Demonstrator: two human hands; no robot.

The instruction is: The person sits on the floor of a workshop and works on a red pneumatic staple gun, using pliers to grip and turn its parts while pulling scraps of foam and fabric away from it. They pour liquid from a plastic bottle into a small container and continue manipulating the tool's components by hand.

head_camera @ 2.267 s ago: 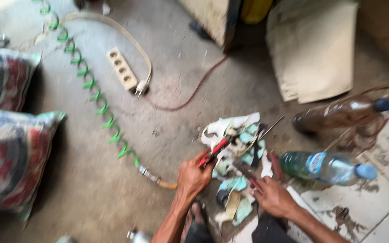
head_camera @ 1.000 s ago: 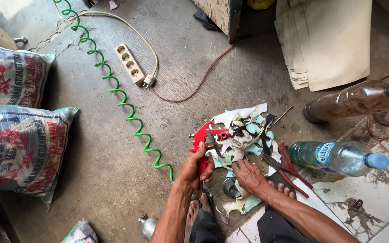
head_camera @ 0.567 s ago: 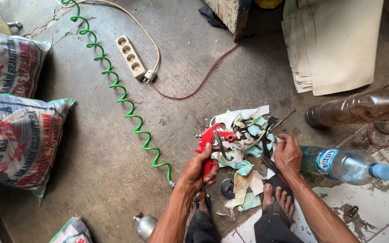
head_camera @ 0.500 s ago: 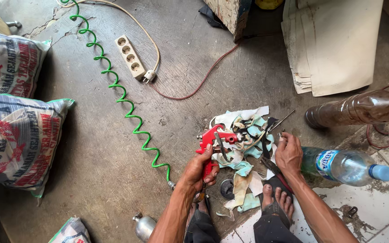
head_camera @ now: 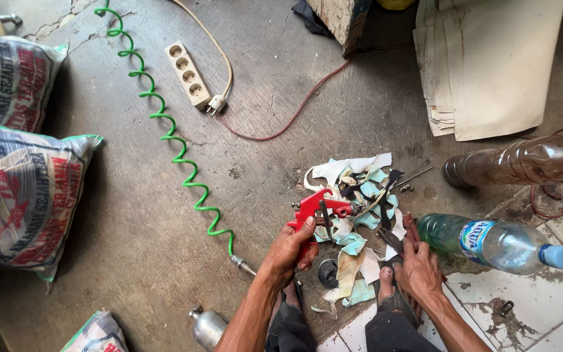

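The red metal spray gun is off the floor and gripped in the left hand, so picking it up is done. Its parts appear to be loose around it: a small dark round cap lies on the concrete floor just below the gun, and a silver metal cup rests apart near the lower edge. The green coiled air hose ends in a metal fitting that lies near the left wrist and looks unconnected to the gun. From this I judge the work on the gun to be partway, with reassembly and reconnecting the hose left.

The left hand is closed around the gun's handle, fingers wrapped, thumb up along the body, forearm coming in from below. The gun sits at the left edge of a heap of torn pale and teal rag scraps with dark strips among them.

The right hand lies palm down, fingers curled over red-handled pliers at the heap's right side; whether it truly grips them I cannot tell. Just right of it lies a clear plastic water bottle with a blue cap, and beyond that a brownish clear bottle.
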